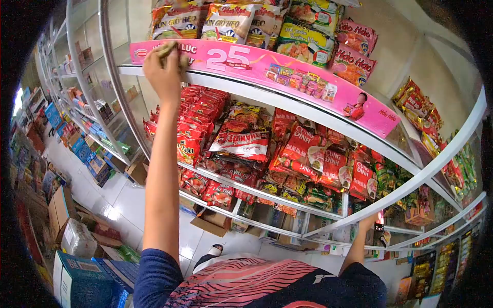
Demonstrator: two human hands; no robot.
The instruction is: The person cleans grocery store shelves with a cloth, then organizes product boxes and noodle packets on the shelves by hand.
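My left hand [162,72] is raised to the left end of a pink printed shelf banner [241,65], fingers closed on a crumpled olive-brown cloth [167,50]. The cloth lies against the banner's face and upper edge. Just above stand white and red noodle packets [226,23]. Lower on the right, my right hand [368,223] is at the curved white metal rail [354,214] of the shelf unit. Its fingers are mostly hidden, and I cannot tell what they grip. A small dark object with red on it [379,219] shows right beside that hand.
Red noodle packets [308,149] fill the shelf below the banner. Yellow-green packets [303,41] stand on the upper shelf. Glass-sided shelving [87,72] runs along the left. Cardboard boxes [64,210] and a blue box [77,280] stand by the tiled floor [118,200].
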